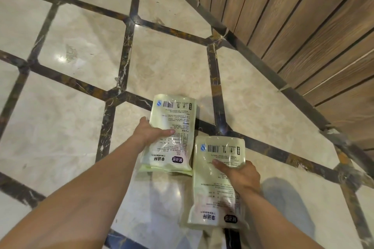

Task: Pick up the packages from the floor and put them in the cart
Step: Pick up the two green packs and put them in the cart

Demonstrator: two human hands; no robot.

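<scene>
The left hand (150,132) gripped the left package (171,133) at its left edge, thumb lying across the printed face and the other fingers hidden beneath it; the pale green pouch sat above the floor (81,46), its barcode end pointing away from the person and its dark label end nearest them. The right hand (239,176) held the right package (214,184) at its right edge in the same way, thumb flat on the clear film just below the barcode, the remaining fingers tucked out of sight behind; this pouch hung lower in the view and closer to the person, its top left corner just beside the bottom right corner of the other, though whether they touched could not be told. Both forearms reached forward and slightly inward, bare; a wooden slatted wall (303,36) rose at the upper right, beyond a dark marble border.
</scene>
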